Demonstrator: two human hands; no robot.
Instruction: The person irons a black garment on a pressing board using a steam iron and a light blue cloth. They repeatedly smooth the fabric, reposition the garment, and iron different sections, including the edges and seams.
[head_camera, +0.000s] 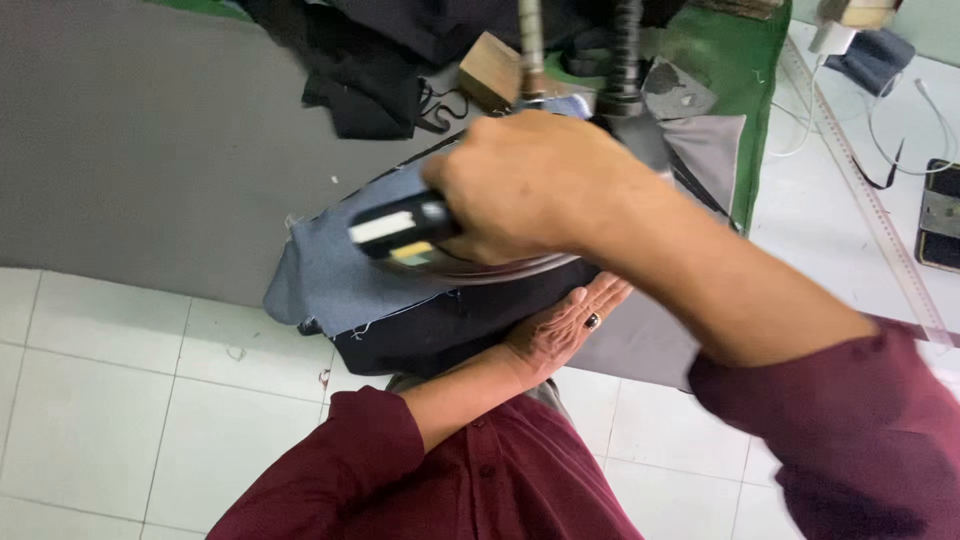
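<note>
My right hand (530, 180) is closed around the black handle of a steam iron (420, 235), which rests on a blue-grey piece of fabric (320, 275). A black hose (627, 50) rises from the iron's back end. My left hand (565, 325), wearing a ring, lies flat and palm up on a dark navy fabric (440, 335) just below the iron, at the near edge of the grey padded table (130, 150). Both arms are in maroon sleeves.
Dark garments (370, 70) are piled at the back of the table beside a wooden block (490, 70). A green cloth (735, 60) covers the right part. To the right, a white surface holds a long clear ruler (870, 200), cables and a black device (940, 215). White floor tiles lie below.
</note>
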